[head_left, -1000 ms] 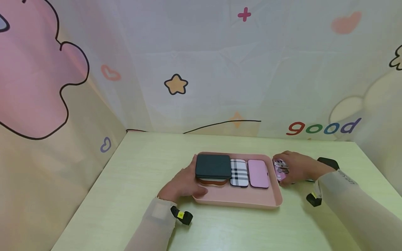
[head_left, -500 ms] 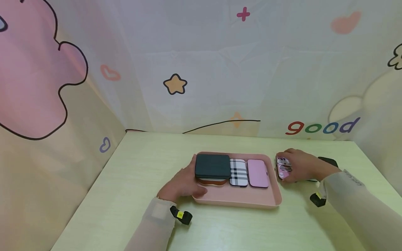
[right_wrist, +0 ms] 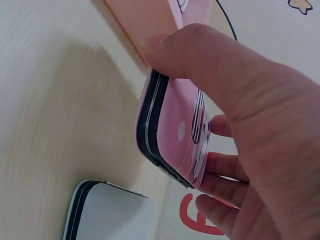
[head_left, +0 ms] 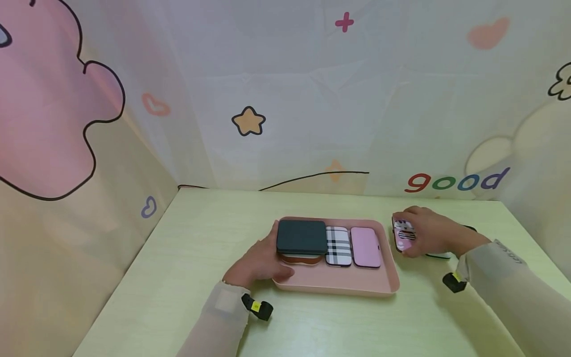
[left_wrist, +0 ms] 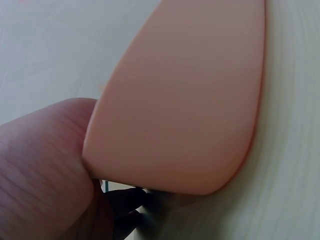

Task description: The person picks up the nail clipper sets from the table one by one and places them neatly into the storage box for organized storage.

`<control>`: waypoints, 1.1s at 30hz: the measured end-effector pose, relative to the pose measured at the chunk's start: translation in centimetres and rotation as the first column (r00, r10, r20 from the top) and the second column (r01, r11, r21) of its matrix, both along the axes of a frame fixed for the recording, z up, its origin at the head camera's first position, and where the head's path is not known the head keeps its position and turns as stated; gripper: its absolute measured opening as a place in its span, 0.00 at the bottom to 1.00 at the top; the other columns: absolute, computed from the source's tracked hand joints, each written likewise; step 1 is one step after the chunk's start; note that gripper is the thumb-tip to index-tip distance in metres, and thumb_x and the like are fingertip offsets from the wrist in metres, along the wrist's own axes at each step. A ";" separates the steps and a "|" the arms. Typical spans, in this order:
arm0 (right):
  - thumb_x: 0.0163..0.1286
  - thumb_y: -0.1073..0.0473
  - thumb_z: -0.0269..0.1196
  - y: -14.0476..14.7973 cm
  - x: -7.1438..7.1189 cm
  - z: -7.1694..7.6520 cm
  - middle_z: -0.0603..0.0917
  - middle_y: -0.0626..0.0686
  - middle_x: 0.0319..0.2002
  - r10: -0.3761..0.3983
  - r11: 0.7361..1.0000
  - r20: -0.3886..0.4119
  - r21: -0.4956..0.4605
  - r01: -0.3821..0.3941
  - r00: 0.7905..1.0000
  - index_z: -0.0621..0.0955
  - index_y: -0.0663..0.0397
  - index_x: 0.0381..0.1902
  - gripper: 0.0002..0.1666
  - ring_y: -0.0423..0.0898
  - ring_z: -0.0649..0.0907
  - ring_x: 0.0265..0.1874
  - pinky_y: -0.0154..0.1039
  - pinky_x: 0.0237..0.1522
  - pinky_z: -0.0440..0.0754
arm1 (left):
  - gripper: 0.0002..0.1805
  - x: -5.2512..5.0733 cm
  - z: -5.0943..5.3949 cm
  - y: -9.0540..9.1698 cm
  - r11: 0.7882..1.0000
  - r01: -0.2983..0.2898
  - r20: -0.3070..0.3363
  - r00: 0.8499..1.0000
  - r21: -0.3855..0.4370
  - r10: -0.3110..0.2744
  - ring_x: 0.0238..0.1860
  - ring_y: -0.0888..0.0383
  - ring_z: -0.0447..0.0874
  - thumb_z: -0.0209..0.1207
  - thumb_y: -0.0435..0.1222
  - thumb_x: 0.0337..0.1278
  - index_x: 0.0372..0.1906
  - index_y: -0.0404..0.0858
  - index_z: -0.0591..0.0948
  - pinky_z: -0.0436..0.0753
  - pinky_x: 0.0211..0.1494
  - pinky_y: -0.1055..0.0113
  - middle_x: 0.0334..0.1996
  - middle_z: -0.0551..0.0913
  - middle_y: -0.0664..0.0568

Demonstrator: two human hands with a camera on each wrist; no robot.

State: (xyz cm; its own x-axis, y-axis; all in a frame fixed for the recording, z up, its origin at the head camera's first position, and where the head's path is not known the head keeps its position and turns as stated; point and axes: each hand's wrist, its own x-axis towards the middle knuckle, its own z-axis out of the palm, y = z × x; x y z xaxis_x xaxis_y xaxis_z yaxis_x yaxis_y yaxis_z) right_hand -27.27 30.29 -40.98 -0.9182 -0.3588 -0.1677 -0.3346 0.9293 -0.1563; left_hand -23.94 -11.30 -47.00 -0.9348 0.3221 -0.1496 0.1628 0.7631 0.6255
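My left hand holds the left end of a pink tray, thumb at its front left corner. In the left wrist view the tray's wall fills the middle, with part of the hand beside it. My right hand pinches a flat pink patterned case just right of the tray. Seen from the right wrist, the case is tilted, with a dark edge band, held between thumb and fingers. In the tray lie a dark green case on top of others, a plaid case and a plain pink case.
Below the right hand a pale case lies on the table, partly hidden in the head view. A dark item shows behind the right wrist. The table ends at a printed cloth backdrop.
The right hand has shifted slightly right and away from me with the pink patterned case, farther from the tray rim. The left hand and the tray stay nearly still.
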 end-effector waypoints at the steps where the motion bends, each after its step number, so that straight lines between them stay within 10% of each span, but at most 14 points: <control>1: 0.46 0.38 0.78 0.0 0.1 0.1 0.70 0.65 0.67 0.000 1.000 -0.007 -0.001 0.000 1.000 0.71 0.49 0.71 0.55 0.61 0.73 0.58 0.65 0.54 0.77 | 0.71 0.0 0.0 0.0 1.000 0.000 -0.001 1.000 0.002 0.000 0.71 0.44 0.68 0.75 0.48 0.42 0.81 0.44 0.36 0.68 0.71 0.45 0.76 0.63 0.46; 33: 0.44 0.33 0.77 -5.8 1.7 1.8 0.74 0.59 0.65 0.122 0.992 -0.107 -0.011 -0.124 0.987 0.71 0.48 0.70 0.58 0.58 0.76 0.60 0.59 0.58 0.78 | 0.71 0.0 0.0 -0.1 1.000 0.017 -0.012 1.000 0.008 -0.017 0.68 0.44 0.72 0.76 0.48 0.41 0.81 0.45 0.36 0.69 0.70 0.44 0.75 0.66 0.47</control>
State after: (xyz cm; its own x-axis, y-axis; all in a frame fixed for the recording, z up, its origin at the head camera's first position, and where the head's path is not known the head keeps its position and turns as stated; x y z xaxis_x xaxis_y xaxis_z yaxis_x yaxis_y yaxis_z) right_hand -25.58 24.49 -39.14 -0.8792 -0.4721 -0.0642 -0.4617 0.8775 -0.1300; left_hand -23.96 -11.39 -46.97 -0.9309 0.3391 -0.1358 0.1831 0.7548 0.6299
